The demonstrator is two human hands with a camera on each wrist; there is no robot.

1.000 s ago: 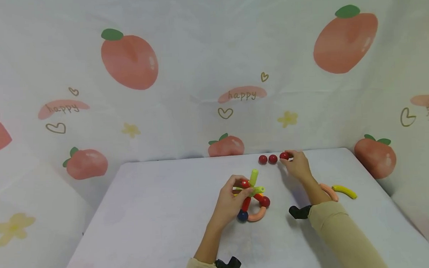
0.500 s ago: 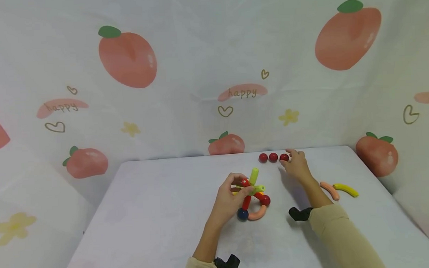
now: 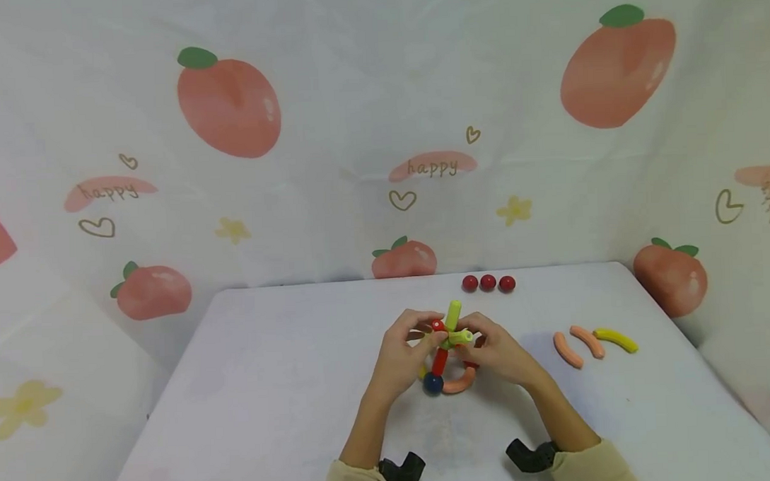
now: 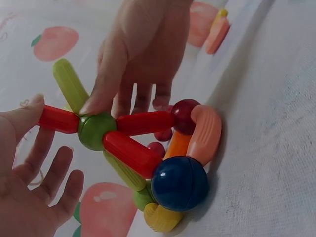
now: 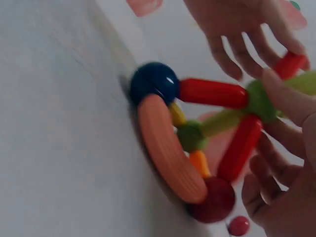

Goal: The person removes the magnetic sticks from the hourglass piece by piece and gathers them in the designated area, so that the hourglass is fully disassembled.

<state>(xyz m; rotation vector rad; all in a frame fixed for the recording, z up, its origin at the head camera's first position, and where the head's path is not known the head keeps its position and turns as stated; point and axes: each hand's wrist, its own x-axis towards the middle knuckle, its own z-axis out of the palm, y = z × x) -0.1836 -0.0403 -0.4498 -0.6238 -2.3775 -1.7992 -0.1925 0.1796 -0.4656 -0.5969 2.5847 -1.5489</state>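
Observation:
A magnetic ball-and-rod frame stands on the table. Its curved peach rod [image 3: 460, 383] links a dark blue ball [image 4: 180, 183] and a dark red ball [image 5: 212, 200] at the base. Two red rods slope up to a green ball [image 4: 96, 132]; a light green rod [image 3: 453, 314] points up from it. My left hand [image 3: 398, 353] pinches the end of a short red rod [image 4: 58, 119] on this top ball. My right hand [image 3: 500, 353] grips the green ball, thumb in front and fingers behind. In the head view the hands hide part of the frame.
Three dark red balls [image 3: 488, 283] sit in a row near the back edge of the white table [image 3: 287, 364]. To the right lie two curved peach rods [image 3: 568, 350] and a curved yellow rod [image 3: 615, 340]. A fruit-print cloth [image 3: 305, 130] hangs behind.
My right hand has let go of the rightmost red ball and come back to the frame, where it now grips the green ball. The left hand keeps its place.

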